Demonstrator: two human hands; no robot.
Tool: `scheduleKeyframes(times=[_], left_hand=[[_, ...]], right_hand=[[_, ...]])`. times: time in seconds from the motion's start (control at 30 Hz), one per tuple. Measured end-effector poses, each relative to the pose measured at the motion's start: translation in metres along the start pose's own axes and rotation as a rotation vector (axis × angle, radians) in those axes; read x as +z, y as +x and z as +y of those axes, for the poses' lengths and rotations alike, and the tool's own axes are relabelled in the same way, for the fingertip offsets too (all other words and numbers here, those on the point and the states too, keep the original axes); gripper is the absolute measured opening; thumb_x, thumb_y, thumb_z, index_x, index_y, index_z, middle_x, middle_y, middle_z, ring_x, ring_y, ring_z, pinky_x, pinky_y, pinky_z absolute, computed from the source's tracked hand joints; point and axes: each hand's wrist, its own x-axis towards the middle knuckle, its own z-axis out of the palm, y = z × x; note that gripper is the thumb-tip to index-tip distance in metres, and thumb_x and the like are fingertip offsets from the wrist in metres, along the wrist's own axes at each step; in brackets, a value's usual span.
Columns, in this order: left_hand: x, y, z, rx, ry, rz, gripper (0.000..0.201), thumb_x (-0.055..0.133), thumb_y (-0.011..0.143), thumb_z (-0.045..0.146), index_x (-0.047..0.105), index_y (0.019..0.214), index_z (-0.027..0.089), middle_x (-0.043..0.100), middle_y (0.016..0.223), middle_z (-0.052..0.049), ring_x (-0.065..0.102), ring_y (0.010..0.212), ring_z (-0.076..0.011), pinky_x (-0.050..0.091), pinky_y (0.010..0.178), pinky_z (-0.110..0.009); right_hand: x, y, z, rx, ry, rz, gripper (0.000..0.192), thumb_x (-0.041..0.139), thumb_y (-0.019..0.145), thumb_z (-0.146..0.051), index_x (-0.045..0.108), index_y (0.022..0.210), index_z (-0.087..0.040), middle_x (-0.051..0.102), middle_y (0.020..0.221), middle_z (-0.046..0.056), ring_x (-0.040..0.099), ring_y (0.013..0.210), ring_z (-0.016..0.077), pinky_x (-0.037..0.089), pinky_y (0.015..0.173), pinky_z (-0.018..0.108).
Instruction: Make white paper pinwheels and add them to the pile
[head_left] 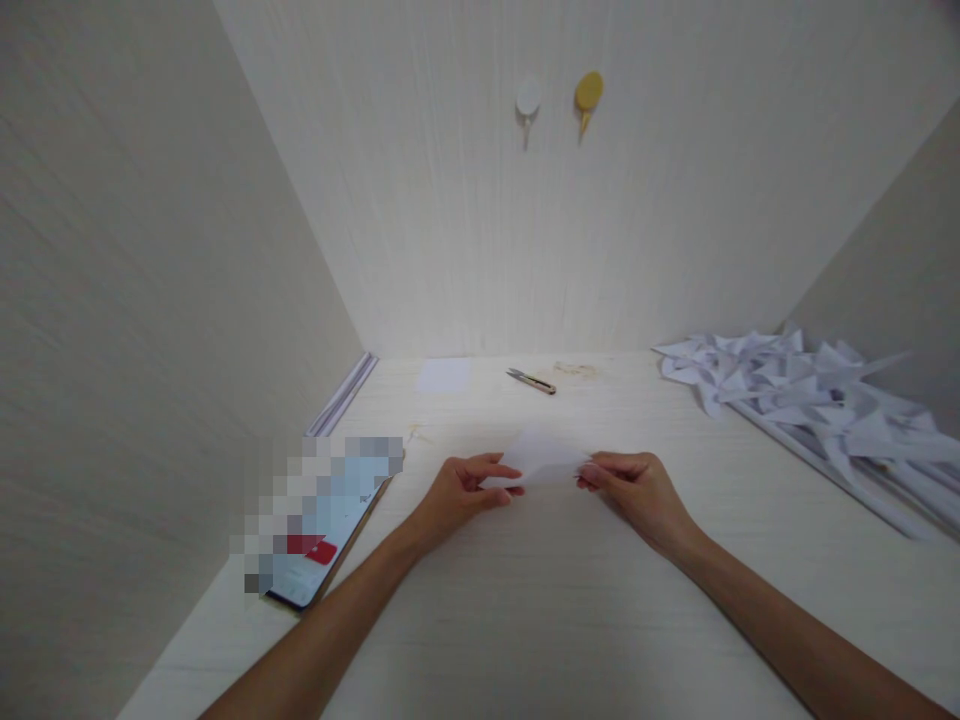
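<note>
- Item in hand: a small sheet of white paper (541, 458), thin and a little translucent, held just above the middle of the pale wood-grain table (570, 600), between both hands.
- Left hand (461, 490): thumb and fingers pinched on the sheet's left edge, grip narrow, paper held.
- Right hand (634, 485): fingertips pinched on the right edge, likewise narrow and holding.
- Step, as judged: a fold is being formed or lined up; the sheet looks already doubled or bent (its outline is too washed out by the light to tell which).
- Next move, as judged: calls for bringing the edges into exact register and pressing a sharp crease, with light even pressure, since paper this thin would slip or wrinkle.
- Folded paper pieces (810, 395): a heap of white, pointed, angular shapes with crisp creases, at the table's right side against the wall, well apart from the hands.
- Thread snips (531, 380): small, metal blades, tan handle, lying near the back wall.
- Flat white sheet (444, 375): rectangular, lying left of the snips.
- Phone (322, 545): glossy slab at the left edge (screen obscured).
- Wall hooks (559, 98): two, rounded, one white and one yellow, on the textured back wall.
</note>
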Motion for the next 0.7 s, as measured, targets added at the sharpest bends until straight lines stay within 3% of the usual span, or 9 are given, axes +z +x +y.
scheduleKeyframes(times=[0.2, 0.3, 0.43, 0.6, 0.7], left_hand=[[0.0021, 0.0005, 0.0022, 0.023, 0.066, 0.187, 0.011, 0.064, 0.066, 0.025, 0.071, 0.066, 0.016, 0.063, 0.107, -0.011, 0.058, 0.094, -0.0215, 0.041, 0.085, -0.032], [0.001, 0.001, 0.0006, 0.025, 0.033, 0.257, 0.01, 0.066, 0.064, 0.024, 0.07, 0.06, 0.016, 0.062, 0.11, -0.011, 0.057, 0.098, -0.0219, 0.04, 0.086, -0.032], [0.0009, 0.0009, -0.0003, 0.002, 0.073, 0.294, 0.01, 0.066, 0.062, 0.024, 0.069, 0.057, 0.016, 0.059, 0.115, -0.011, 0.056, 0.098, -0.023, 0.04, 0.086, -0.034], [0.0014, 0.0011, 0.0014, -0.047, 0.077, 0.322, 0.009, 0.067, 0.06, 0.024, 0.068, 0.054, 0.017, 0.057, 0.118, -0.011, 0.056, 0.099, -0.0241, 0.041, 0.084, -0.035], [0.0017, 0.0011, 0.0023, -0.065, 0.078, 0.317, 0.008, 0.068, 0.059, 0.023, 0.069, 0.056, 0.016, 0.057, 0.118, -0.012, 0.057, 0.097, -0.0241, 0.043, 0.081, -0.033]], right_hand=[[0.0049, -0.0001, -0.0057, 0.099, 0.11, 0.019, 0.02, 0.07, 0.057, -0.037, 0.071, 0.063, -0.018, 0.065, 0.057, 0.003, 0.055, 0.055, 0.0123, 0.043, 0.053, 0.025], [0.0057, 0.0001, -0.0038, 0.104, 0.168, 0.052, 0.018, 0.072, 0.054, -0.034, 0.071, 0.063, -0.018, 0.068, 0.07, 0.006, 0.056, 0.056, 0.0122, 0.044, 0.051, 0.025], [0.0064, -0.0013, -0.003, 0.032, 0.141, 0.037, 0.013, 0.071, 0.057, -0.031, 0.07, 0.057, -0.018, 0.064, 0.102, 0.009, 0.057, 0.062, 0.0118, 0.044, 0.048, 0.023], [0.0066, -0.0007, -0.0014, -0.016, 0.096, 0.088, 0.011, 0.071, 0.057, -0.027, 0.069, 0.054, -0.017, 0.058, 0.111, 0.012, 0.058, 0.088, 0.0208, 0.047, 0.058, 0.026], [0.0079, 0.0, 0.0015, -0.004, 0.167, 0.121, 0.012, 0.072, 0.055, -0.026, 0.067, 0.057, -0.016, 0.053, 0.12, 0.012, 0.058, 0.093, 0.0217, 0.048, 0.067, 0.029]])
